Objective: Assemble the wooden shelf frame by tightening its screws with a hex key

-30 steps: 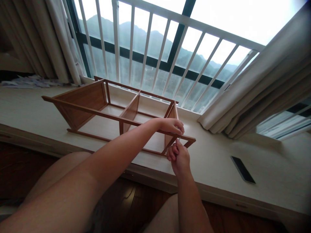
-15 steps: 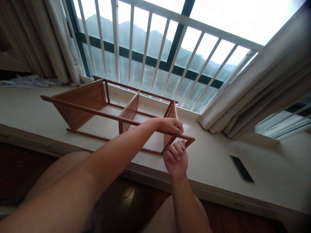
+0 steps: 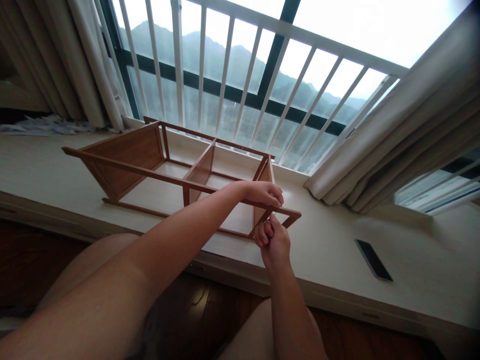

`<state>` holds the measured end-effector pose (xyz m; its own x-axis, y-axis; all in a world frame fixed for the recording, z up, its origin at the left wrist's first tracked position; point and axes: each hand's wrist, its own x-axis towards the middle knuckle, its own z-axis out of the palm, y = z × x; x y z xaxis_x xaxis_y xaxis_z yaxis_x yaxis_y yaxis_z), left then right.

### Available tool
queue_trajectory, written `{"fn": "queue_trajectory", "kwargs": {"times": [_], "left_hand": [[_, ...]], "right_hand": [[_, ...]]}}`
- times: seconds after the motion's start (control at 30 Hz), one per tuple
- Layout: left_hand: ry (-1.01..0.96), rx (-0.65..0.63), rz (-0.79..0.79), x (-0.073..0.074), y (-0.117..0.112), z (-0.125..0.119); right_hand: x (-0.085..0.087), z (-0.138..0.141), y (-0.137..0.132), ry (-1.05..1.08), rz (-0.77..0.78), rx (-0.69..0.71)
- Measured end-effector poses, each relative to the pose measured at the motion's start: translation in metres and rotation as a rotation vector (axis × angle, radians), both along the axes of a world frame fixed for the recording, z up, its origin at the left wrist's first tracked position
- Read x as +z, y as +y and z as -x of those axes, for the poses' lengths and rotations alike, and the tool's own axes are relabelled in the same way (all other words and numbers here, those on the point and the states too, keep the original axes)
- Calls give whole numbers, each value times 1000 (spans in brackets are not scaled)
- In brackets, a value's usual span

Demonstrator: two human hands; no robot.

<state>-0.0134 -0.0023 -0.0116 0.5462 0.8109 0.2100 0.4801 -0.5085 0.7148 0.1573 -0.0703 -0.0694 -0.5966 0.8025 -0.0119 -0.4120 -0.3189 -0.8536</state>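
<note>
A brown wooden shelf rack (image 3: 200,169) lies on its side on the pale window ledge, its boards standing upright between long rails. My left hand (image 3: 265,194) is closed over the near upper rail close to its right end, fingers curled down on the wood. Just below, my right hand (image 3: 275,240) is closed, thumb and forefinger pinched at the underside of that rail. A thin metal tool (image 3: 276,214), apparently a hex key, shows as a sliver above those fingertips; most of it is hidden by the hand.
A black phone (image 3: 373,260) lies on the ledge (image 3: 330,250) to the right. Behind the rack stands a white railing (image 3: 228,75) before the window. Beige curtains (image 3: 390,115) hang at both sides. Crumpled white material (image 3: 48,125) lies at the far left.
My right hand has turned at the wrist and its fingers have shifted round under the rail, thumb now uppermost. My left hand and the rack have stayed put.
</note>
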Motion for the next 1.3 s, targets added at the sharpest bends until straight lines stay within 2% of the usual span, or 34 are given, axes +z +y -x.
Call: {"fn": "queue_trajectory", "kwargs": {"times": [0.27, 0.4, 0.97, 1.1, 1.3], "left_hand": [[54, -15, -31, -1, 0, 1], [62, -5, -29, 1, -1, 0], [59, -2, -27, 2, -2, 0], [43, 8, -22, 0, -1, 0], [25, 2, -26, 1, -2, 0]], "right_hand": [[-11, -9, 14, -231, -184, -76], [-15, -12, 17, -302, -250, -66], [-11, -10, 16, -277, -196, -30], [0, -10, 13, -151, -106, 49], [10, -15, 7, 233, 264, 322]]}}
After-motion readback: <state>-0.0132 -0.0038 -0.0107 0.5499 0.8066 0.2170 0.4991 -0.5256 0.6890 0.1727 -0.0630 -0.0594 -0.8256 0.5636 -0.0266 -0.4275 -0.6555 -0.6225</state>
